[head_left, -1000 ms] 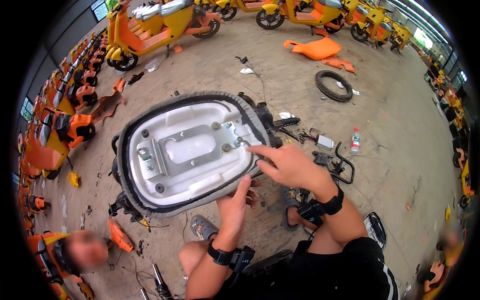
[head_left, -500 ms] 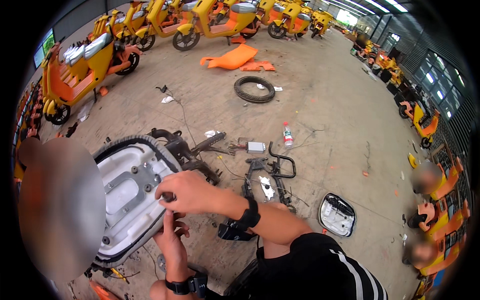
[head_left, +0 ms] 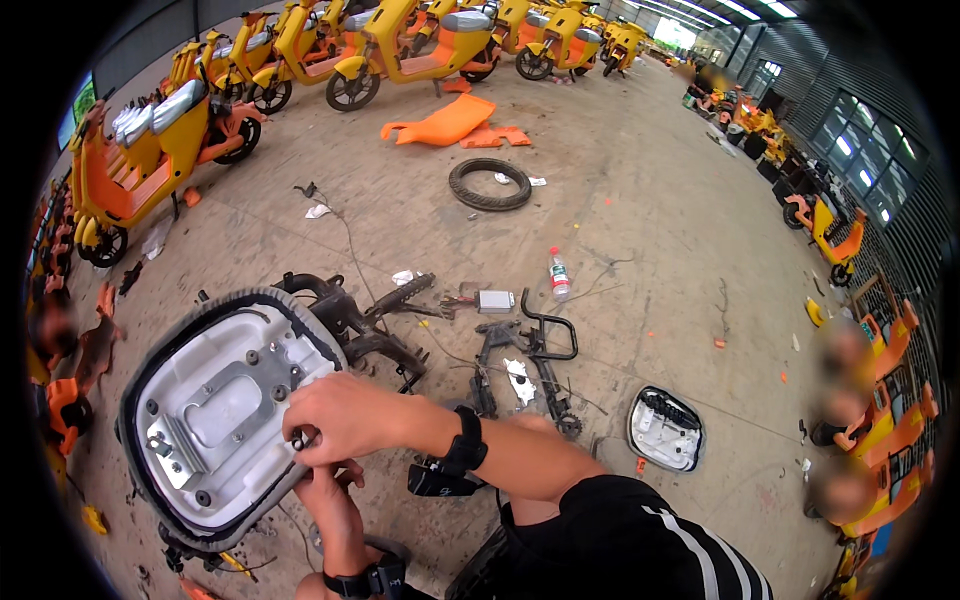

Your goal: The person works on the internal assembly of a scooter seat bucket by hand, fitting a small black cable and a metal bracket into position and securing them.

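An upturned scooter seat (head_left: 175,375), its white plastic underside facing up, rests at the left. Metal plates, bolts and black rubber feet are fixed to it. At its right edge, my right hand (head_left: 350,415) is closed in a pinch on a small dark round part (head_left: 303,440), apparently a rubber foot. Just below, my left hand (head_left: 332,505) has its fingers curled against the seat's rim. Its fingertips are partly hidden by the seat and my right hand. Both wrists wear black bands.
Beyond the seat lies a dark scooter frame (head_left: 350,315). A silver controller box (head_left: 495,301), a plastic bottle (head_left: 558,275) and a tyre (head_left: 490,184) are on the concrete floor. To the right sits another upturned seat (head_left: 667,430). Yellow scooters (head_left: 410,50) stand in rows behind.
The view has shifted, and more of the seat's left side now shows, including a metal bracket earlier covered by a blurred patch. Both hands remain at the seat's right edge.
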Demonstrator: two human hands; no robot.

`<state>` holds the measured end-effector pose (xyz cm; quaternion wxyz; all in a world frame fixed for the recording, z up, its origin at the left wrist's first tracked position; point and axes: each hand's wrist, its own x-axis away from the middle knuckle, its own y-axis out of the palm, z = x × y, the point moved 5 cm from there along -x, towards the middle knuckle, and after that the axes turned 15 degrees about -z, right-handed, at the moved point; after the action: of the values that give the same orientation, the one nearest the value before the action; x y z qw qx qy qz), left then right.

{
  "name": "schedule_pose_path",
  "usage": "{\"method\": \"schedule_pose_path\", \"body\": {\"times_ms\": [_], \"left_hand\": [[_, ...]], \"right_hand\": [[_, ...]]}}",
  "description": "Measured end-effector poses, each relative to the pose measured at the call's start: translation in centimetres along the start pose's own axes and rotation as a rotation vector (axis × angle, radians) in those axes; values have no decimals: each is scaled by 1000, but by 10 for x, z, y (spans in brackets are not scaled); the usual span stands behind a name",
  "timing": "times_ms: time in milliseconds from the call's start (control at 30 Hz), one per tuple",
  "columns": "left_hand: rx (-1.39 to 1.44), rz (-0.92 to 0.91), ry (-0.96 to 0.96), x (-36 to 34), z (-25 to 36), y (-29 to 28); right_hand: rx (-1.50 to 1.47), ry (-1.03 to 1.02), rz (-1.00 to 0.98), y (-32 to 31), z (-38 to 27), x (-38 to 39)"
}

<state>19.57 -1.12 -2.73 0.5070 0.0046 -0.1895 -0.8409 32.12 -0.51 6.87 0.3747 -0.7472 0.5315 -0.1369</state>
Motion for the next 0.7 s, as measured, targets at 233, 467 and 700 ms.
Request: {"method": "schedule_pose_path", "body": {"times_ms": [233, 467, 700], "left_hand": [[-30, 40, 28, 0, -3, 0], [-31, 22, 21, 0, -5, -2], [-8, 35, 8, 0, -2, 2]], "right_hand": [[-81, -2, -38, 7, -2, -9], [24, 36, -108, 9, -1, -6], [33, 91, -281, 6, -3, -5]]}}
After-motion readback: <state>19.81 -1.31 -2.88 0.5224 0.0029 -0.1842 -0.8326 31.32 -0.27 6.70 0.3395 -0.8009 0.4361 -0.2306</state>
